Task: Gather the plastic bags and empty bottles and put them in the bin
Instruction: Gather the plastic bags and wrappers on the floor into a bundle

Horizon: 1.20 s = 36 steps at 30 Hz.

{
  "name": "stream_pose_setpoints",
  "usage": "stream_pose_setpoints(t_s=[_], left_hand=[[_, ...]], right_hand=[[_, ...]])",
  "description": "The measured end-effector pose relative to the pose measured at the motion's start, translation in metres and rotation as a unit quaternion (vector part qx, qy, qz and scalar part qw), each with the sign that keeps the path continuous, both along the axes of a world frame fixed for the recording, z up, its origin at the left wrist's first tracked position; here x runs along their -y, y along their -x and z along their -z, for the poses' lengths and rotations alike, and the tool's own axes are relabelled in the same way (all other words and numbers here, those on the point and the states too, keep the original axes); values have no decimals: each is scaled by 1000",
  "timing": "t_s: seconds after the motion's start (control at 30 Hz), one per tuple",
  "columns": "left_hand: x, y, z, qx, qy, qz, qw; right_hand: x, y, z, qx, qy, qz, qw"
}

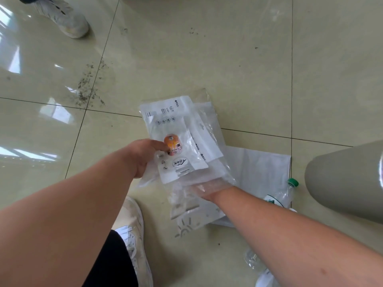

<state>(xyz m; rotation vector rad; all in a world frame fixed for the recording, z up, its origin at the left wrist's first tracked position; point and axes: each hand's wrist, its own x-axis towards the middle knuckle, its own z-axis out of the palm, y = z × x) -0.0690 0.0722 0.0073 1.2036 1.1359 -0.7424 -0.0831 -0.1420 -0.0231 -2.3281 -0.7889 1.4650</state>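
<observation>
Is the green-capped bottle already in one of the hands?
No: the green-capped bottle lies on the floor beside the right forearm, while both hands hold the plastic bags.

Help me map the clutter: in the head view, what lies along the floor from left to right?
Dirt specks → left hand → stack of plastic bags → green-capped bottle → grey bin.

Stack of clear and white printed plastic bags (182, 141) held above tiled floor, green-capped empty bottle (284, 193) lying right, another clear bottle (253, 259) lower.
</observation>
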Motion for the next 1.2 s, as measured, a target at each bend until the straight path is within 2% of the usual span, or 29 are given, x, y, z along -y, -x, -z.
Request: stream_pose_setpoints(t_s=[0.07,0.1,0.13,0.2,0.23,0.3,0.37,0.43,0.5,0.6,0.7,0.8,0.87,1.1,1.2], left_hand=[[-3,-1,4,13,-36,-15,999],[-3,-1,5,22,-50,-16,998],[-4,-1,7,34,-70,-16,997],[-7,-1,10,58,-122,-10,991],[-9,0,11,69,-145,-6,987],[-15,1,14,94,-208,19,974],[-22,2,15,116,-280,52,951],[-27,2,14,137,-325,87,932],[-29,1,11,155,-340,93,923],[-38,-7,6,187,-377,80,904],[-53,-12,-6,209,-424,113,874],[-65,-13,-17,197,-464,146,851],[-67,-11,-17,182,-459,154,856],[-20,-19,-14,225,-348,138,900],[9,-20,-7,260,-250,128,924]], right_hand=[[8,-1,11,-2,79,-52,995],[12,0,11,8,83,-51,995],[21,4,22,11,69,-1,998],[48,7,45,53,43,164,984],[60,9,50,92,61,164,980],[83,23,62,166,137,53,975],[97,36,68,155,187,9,970],[103,41,70,149,198,5,969],[104,41,74,154,189,68,968],[106,31,83,157,159,242,944],[111,9,80,167,127,376,903],[115,-17,70,187,81,494,845],[115,-32,61,153,42,542,825],[55,-67,17,73,-138,541,826],[11,-67,-1,31,-174,507,844]])
